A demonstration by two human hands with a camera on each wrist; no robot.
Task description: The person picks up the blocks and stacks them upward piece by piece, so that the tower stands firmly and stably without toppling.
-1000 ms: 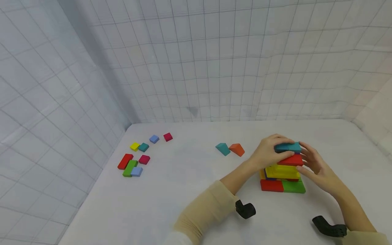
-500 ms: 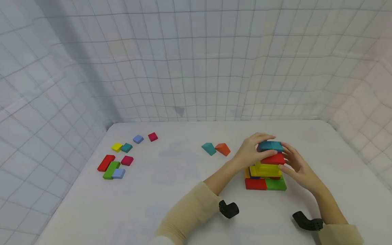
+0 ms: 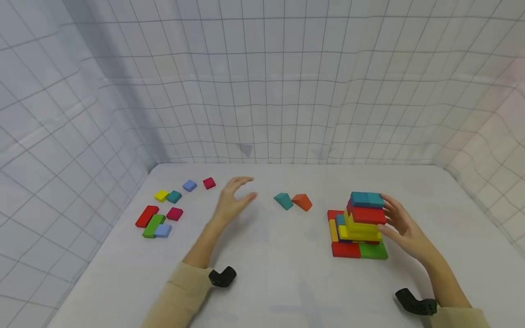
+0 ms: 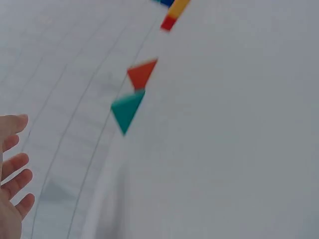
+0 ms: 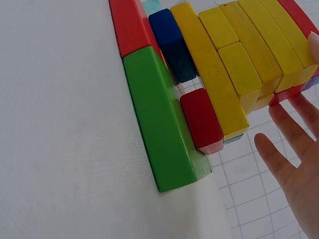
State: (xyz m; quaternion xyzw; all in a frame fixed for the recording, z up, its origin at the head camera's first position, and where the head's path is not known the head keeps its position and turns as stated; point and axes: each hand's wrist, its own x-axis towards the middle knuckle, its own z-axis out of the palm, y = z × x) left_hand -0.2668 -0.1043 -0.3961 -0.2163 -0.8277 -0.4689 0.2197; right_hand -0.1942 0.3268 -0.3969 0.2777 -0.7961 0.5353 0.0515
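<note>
On the right of the white table [image 3: 279, 269], a tower of coloured rectangular blocks [image 3: 362, 218] stands upright, its near red bar [image 3: 346, 249] and green bar [image 3: 373, 251] lying left to right, the person's right hand [image 3: 406, 232] loosely spread beside it. Well left, the left hand [image 3: 229, 205] hangs empty, thumb and fingers wide apart. Only the right wrist view shows the gap between dark blue block [image 5: 172, 45] and dark red block [image 5: 201, 119].

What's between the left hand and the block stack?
In the head view, a teal wedge and an orange wedge lie between the left hand and block stack.
</note>
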